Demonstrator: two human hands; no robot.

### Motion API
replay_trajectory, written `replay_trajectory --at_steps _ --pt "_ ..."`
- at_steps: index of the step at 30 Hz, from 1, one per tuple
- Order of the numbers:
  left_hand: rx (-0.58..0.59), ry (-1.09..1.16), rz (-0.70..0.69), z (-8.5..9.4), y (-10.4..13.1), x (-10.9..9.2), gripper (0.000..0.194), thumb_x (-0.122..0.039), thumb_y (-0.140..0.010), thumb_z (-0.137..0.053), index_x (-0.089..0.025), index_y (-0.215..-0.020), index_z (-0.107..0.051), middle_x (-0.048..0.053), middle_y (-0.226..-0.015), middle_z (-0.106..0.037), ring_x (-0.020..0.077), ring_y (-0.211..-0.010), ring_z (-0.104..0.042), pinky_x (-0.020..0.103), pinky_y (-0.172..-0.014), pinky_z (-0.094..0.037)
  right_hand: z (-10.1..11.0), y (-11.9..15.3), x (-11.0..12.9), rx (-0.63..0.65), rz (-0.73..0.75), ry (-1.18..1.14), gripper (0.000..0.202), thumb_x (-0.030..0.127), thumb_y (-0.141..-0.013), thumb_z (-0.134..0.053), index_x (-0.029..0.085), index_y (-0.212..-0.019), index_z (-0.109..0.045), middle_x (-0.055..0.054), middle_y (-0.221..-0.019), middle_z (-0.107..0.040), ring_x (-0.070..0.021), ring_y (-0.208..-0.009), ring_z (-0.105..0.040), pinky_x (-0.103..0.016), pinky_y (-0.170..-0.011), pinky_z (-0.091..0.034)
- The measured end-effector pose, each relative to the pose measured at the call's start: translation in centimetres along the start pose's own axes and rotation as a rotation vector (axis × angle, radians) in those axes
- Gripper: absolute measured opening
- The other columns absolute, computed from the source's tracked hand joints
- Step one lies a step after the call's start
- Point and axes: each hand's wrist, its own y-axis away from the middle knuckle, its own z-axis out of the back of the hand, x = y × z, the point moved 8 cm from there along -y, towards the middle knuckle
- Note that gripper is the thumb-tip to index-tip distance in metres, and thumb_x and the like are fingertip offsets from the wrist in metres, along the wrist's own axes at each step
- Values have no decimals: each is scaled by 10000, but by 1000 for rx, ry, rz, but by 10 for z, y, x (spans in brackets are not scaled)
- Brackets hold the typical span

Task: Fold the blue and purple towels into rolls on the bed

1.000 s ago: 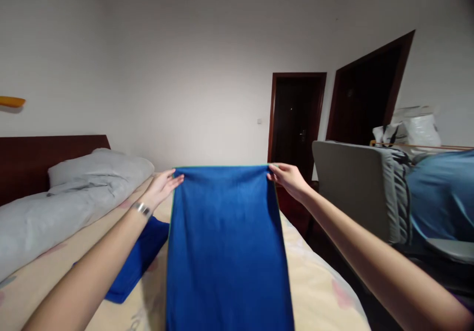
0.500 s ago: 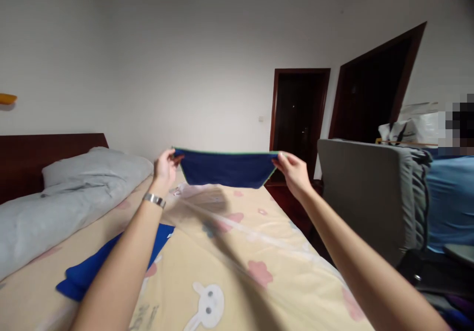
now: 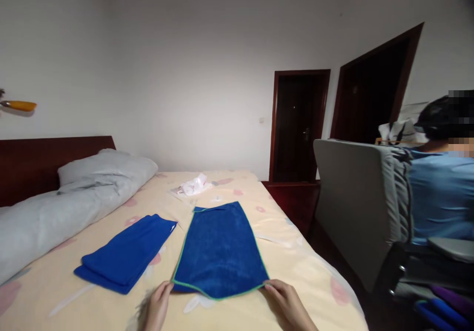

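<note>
Gently pinched at its two near corners, a blue towel with green edging lies spread on a bed, its long sides running away from the person across a cream, patterned sheet. The left hand has thumb and fingers together on the near left corner; the right hand grips the near right corner the same way. Between them the near edge dips in a shallow curve, and a darker strip of cloth shows beneath it next to the left hand. At the far left corner, a small flap lies out of line with the rest.

By its look, the towel is light, soft and limp, with a short nap that should give fingertips good purchase and make slipping unlikely. Nothing about it appears fragile, though cloth this floppy likely sags, ripples or doubles under wherever it goes unsupported. Corners seem the best places to take hold, since the stitched green border probably offers a firmer pinch than the middle, and even tension between two hands should keep the panel flat.

To the left, well within reach, rests a folded blue cloth with a small white tag at one corner. Beyond the towel sits a crumpled white item, too indistinct to identify.
</note>
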Motion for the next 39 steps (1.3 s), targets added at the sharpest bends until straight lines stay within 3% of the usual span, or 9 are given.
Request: replay_trajectory --at_steps 3,7,11,13,16,19,28,31,39 --pt "37 -65 -74 20 10 8 450 -616 -696 -516 -218 -816 -688 85 -956 -767 326 -1017 -682 358 -891 -536 7 25 -3 74 1 37 531 675 -886 -541 203 -893 -784 -99 -928 -736 -345 -949 -649 -374 -845 -501" --pt "173 -233 -117 29 19 -10 415 -595 -766 -495 -212 -744 -654 52 -797 -727 276 -862 -685 314 -800 -515 18 28 1 180 -26 137 476 604 -916 -539 190 -842 -763 -67 -850 -722 -295 -874 -638 -326 -787 -479" --pt "358 -224 -178 8 4 -40 392 -564 -790 -503 -200 -672 -589 26 -699 -639 240 -790 -631 287 -735 -474 13 -1 -2 341 -63 194 517 607 -881 -587 150 -652 -665 -17 -635 -600 -186 -640 -531 -270 -614 -394" --pt "406 -136 -198 -7 -7 -48 380 -556 -802 -501 -199 -688 -561 16 -699 -600 221 -764 -592 283 -714 -454 11 -17 -9 329 -74 142 501 607 -876 -598 146 -689 -655 -10 -655 -580 -170 -650 -511 -264 -617 -386" --pt "502 -99 -146 -32 -12 -36 320 -510 -796 -505 -200 -735 -560 -4 -677 -557 193 -698 -545 279 -658 -429 11 -28 -30 254 -129 47 489 618 -883 -588 142 -800 -664 -22 -731 -590 -172 -699 -513 -266 -639 -403" --pt "635 -181 -112 -45 -1 -19 244 -437 -776 -527 -208 -750 -608 6 -692 -598 197 -704 -559 289 -670 -440 10 -20 -45 313 -217 21 460 595 -885 -613 143 -813 -667 -15 -729 -578 -154 -679 -490 -256 -617 -390" --pt "291 -131 14 10 -27 14 178 -379 -709 -534 -219 -709 -612 19 -725 -628 218 -763 -589 294 -675 -495 32 -6 -57 419 -438 72 366 520 -866 -683 162 -793 -713 -34 -762 -633 -175 -736 -542 -258 -662 -426" --pt "276 -216 -18 9 -28 26 191 -386 -710 -544 -221 -757 -627 8 -757 -655 209 -778 -610 271 -697 -496 31 -6 -67 393 -460 143 386 541 -881 -653 170 -782 -695 -23 -749 -607 -171 -725 -528 -251 -648 -426" --pt "441 -504 -98 -13 -18 37 322 -426 -747 -534 -230 -975 -647 -2 -770 -697 185 -642 -627 267 -597 -471 24 -13 -76 364 -470 345 467 643 -894 -564 196 -857 -696 -46 -840 -664 -212 -779 -580 -276 -684 -468"
